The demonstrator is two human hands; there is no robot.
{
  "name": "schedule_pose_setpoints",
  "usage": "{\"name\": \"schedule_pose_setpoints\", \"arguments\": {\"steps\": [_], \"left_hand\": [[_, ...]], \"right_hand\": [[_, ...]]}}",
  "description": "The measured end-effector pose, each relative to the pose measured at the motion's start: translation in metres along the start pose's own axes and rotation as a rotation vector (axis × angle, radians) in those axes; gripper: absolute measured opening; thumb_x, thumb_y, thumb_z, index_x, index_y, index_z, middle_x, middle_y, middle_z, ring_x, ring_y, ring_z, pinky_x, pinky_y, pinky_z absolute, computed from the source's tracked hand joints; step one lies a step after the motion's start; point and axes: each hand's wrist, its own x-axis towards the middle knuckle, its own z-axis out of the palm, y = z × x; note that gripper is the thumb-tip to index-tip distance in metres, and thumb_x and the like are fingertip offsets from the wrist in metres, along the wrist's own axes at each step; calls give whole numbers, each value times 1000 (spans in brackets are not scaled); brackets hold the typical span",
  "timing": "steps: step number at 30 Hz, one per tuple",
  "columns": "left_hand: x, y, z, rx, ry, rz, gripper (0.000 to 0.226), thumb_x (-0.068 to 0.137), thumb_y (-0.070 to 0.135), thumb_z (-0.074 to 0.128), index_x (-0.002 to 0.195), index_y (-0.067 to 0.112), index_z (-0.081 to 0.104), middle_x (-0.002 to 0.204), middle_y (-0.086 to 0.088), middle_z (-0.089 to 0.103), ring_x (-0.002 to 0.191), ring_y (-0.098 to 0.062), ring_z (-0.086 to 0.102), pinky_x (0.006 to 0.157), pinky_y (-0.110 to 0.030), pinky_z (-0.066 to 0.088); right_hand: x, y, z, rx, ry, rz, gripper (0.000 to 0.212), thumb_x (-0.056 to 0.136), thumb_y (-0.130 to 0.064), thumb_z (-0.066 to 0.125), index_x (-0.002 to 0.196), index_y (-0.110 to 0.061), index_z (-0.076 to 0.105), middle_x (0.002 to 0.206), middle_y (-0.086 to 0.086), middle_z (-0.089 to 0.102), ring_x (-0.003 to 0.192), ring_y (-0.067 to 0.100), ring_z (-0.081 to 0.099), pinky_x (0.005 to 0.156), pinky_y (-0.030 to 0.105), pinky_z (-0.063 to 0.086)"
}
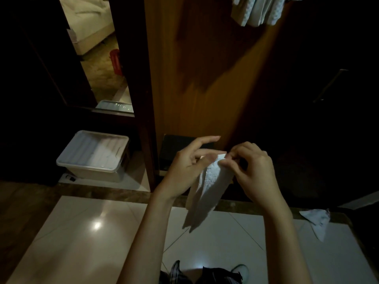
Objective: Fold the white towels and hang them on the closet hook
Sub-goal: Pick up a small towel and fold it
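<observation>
— Dim closet corner, pale floor tiles [86,232], wooden door [205,78]. Where's the towel?

— The white towel [207,187] hangs between both hands, over the tiles. The right hand [254,169] pinches its top corner; the left hand [188,162] cradles it, fingers loose.

— Tricky?

— Light and floppy, I'd say; take it by the corners. More towels hang above [258,11], some in the bin [94,154].

White towel [207,187] hanging, folded lengthwise, pinched at top.
</observation>
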Motion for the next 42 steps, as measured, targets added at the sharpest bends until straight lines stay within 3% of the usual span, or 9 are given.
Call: {"name": "schedule_pose_setpoints", "arguments": {"steps": [10,14,19,24,27,31,34,39,42], "left_hand": [[1,-6,8,133,-58,-27,88,78,25,75,138,57,20,131,44,37,126,10,38,103,-25,37],[1,-7,9,138,-65,-84,87,83,23,70,135,64,14,150,24,24,139,-17,30,111,-48,31],[2,0,11,7,36,-29,87,84,14,68,143,51,15,126,49,25,116,22,38,87,-6,43],[7,8,4,-150,285,73,85,79,4,68,134,51,25,148,-2,38,122,-17,54,89,-35,55],[5,5,1,-149,351,139,89,81,11,68,136,55,12,141,21,35,116,2,54,79,-19,54],[1,-5,7,36,224,110,96,77,41,68,128,71,-8,136,46,15,121,24,32,85,0,39],[4,-7,9,8,192,145,80,87,35,59,131,70,2,142,45,12,134,13,23,102,-11,35],[7,-6,6,-201,309,134,50,97,7,44,131,44,43,149,10,37,136,-8,35,110,-40,36],[10,0,6,-258,412,85,48,98,6,42,128,44,45,149,5,38,135,-10,39,109,-42,38]], "right_hand": [[-2,0,-3,322,141,109,6,78,-31,66,76,-27,63,81,-12,61,79,2,57,69,18,47],[-3,0,-3,459,175,105,10,75,-26,73,76,-31,64,80,-12,65,80,3,61,68,15,48],[-2,6,13,886,75,271,41,67,-36,77,104,-35,61,105,-10,65,95,8,65,72,20,54],[-11,19,35,908,-241,299,36,69,-32,73,104,-29,66,100,-8,73,91,12,70,69,20,54],[-8,15,37,911,-162,286,26,76,-30,73,101,-32,66,96,-10,73,86,12,70,65,18,53],[2,0,35,865,3,226,69,75,-42,71,134,-47,36,118,-42,48,104,-8,58,70,11,51],[6,-9,35,847,73,127,78,82,-34,66,141,-49,16,124,-55,30,111,-20,48,77,8,50],[3,-11,39,807,14,27,65,93,-26,55,138,-57,21,146,-29,29,133,10,41,102,47,45],[1,-12,41,702,-15,-36,70,91,-27,57,141,-55,16,139,-38,32,128,9,45,99,42,47]]}}
